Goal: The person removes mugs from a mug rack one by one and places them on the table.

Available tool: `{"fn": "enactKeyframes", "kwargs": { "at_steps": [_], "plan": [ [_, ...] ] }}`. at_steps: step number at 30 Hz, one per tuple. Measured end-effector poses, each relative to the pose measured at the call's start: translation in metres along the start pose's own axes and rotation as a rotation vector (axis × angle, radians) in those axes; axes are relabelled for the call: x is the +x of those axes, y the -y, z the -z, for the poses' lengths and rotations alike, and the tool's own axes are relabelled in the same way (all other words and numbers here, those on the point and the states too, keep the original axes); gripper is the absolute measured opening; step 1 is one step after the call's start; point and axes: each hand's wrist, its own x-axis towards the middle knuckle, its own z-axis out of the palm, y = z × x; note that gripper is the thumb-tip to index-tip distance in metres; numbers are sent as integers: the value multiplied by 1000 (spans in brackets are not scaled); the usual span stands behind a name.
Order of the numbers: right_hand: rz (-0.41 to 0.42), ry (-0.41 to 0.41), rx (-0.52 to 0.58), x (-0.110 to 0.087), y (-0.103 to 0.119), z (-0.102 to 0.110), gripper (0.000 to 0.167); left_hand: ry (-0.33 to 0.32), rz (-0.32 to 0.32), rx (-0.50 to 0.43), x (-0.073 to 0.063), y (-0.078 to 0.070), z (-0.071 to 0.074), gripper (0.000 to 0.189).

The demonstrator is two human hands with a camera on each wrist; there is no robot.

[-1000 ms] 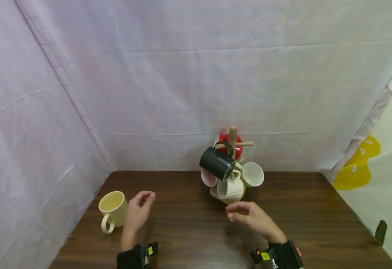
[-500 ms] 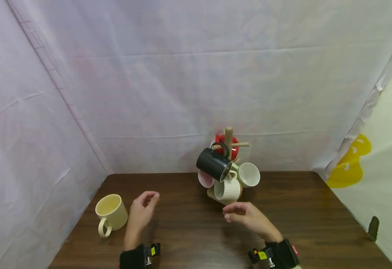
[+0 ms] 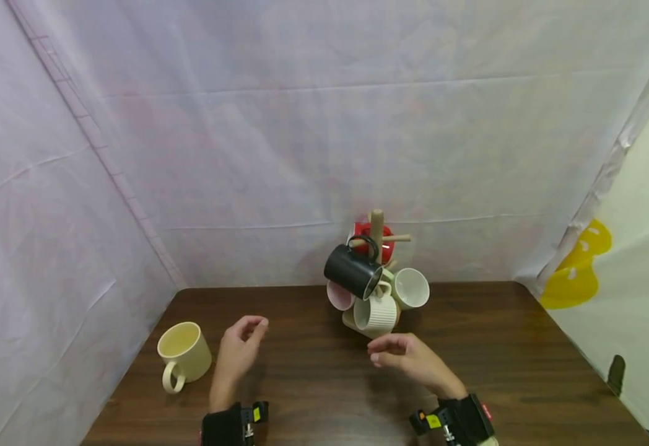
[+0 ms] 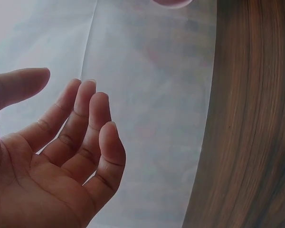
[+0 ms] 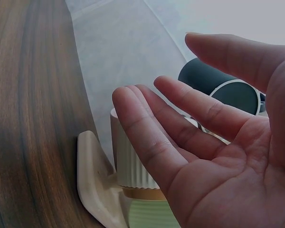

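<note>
My left hand (image 3: 238,350) hovers over the table with loosely bent fingers and holds nothing. To its left stands a pale yellow mug (image 3: 187,354), upright, its handle toward the front. My right hand (image 3: 413,359), likewise relaxed and free of any object, is just in front of a wooden mug tree (image 3: 377,232). On that tree hang a black mug (image 3: 349,270), a red mug (image 3: 387,250), a ribbed white mug (image 3: 381,313), a pink mug (image 3: 340,295) and a pale green mug (image 3: 411,288). In the right wrist view my fingers partly cover the ribbed white mug (image 5: 135,166).
The dark wooden table (image 3: 313,384) runs back to a white cloth wall (image 3: 280,155). More cloth hangs at the left, and a sheet with yellow shapes (image 3: 572,282) hangs at the right. One upper peg (image 3: 399,238) on the tree sticks out bare to the right.
My left hand has shifted slightly to the right, away from the yellow mug. The head view has turned a little to the right. The right hand keeps its place by the mug tree.
</note>
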Motion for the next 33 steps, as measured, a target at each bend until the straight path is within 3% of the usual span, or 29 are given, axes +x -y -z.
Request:
{"fn": "enactKeyframes", "kwargs": {
  "at_steps": [8,18,33],
  "plan": [
    [7,-3,6,0,-1,1,31,73,-29,-13,9,-8,-19,21],
    [27,-23,2,1,-2,2,30,159,-65,-64,30,-36,-45,31],
    [10,-28,6,-2,-2,6,31,284,105,-232,50,-68,-79,68]
  ]
}}
